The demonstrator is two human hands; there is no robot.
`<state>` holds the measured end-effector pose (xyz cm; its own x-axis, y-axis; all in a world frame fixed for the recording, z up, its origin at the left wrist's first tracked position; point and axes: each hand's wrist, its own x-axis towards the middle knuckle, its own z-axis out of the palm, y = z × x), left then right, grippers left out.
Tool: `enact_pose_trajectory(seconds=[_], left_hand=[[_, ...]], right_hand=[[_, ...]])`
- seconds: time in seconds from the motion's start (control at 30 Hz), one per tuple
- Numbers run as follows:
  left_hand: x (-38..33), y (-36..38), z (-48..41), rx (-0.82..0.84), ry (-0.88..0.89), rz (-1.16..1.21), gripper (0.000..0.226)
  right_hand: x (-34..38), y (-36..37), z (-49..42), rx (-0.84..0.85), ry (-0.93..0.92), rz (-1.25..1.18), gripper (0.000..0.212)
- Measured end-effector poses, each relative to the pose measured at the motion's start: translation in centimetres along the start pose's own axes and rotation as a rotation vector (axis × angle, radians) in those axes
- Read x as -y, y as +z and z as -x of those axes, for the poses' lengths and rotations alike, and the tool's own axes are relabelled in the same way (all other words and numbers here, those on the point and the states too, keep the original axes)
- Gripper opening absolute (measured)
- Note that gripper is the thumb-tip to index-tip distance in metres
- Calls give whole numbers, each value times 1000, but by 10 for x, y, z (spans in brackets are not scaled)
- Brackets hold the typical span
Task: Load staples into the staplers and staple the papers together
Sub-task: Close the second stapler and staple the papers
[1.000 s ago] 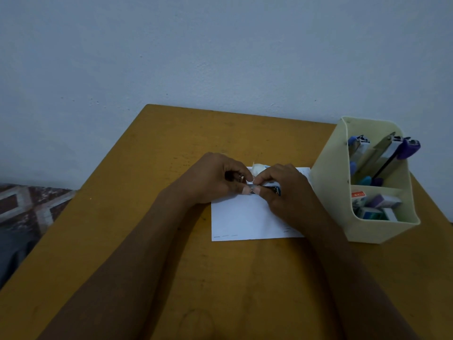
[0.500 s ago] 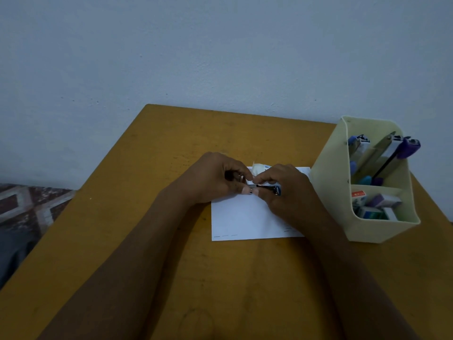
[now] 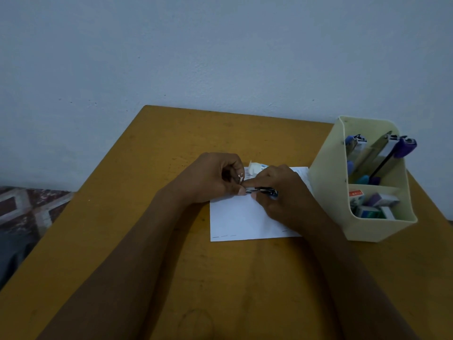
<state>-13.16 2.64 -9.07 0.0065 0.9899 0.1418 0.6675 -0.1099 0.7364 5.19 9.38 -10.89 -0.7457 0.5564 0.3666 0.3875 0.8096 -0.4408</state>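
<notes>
A small dark stapler [image 3: 263, 191] with a metal rail is held low over the white papers [image 3: 235, 219] in the middle of the table. My right hand [image 3: 282, 192] grips its body from above. My left hand [image 3: 215, 179] meets it at the rail's left end, fingers curled there, thumb tip against the metal. Whether the left fingers pinch staples is hidden. A small white staple box [image 3: 256, 166] lies behind my hands on the papers' far edge.
A cream desk organiser [image 3: 326, 192] stands right of the papers, holding several staplers [image 3: 404, 147] upright at the back and small staple boxes [image 3: 377, 204] in front. The wooden table [image 3: 171, 266] ends at a grey wall; patterned floor shows at left.
Both hands stay over the papers. The left fingers have shifted slightly at the rail's end; the stapler stays in place.
</notes>
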Motion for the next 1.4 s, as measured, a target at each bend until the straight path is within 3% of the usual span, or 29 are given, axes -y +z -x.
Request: enact_pose_trajectory(seconds=[0.53,0.73,0.93,1.4], left_hand=[[0,0,0,-6,-7,-16,20],[-2,1,1,0,-4,5,21],[0,2,0,-2,11,6,19],[0,7,-1,-32,93,-47,9]], right_hand=[[6,-19,4,-66,124,212,6],[4,-16,6,-52,203,188,26],[2,-15,2,34,223,167,13],[10,-20,2,43,218,109,11]])
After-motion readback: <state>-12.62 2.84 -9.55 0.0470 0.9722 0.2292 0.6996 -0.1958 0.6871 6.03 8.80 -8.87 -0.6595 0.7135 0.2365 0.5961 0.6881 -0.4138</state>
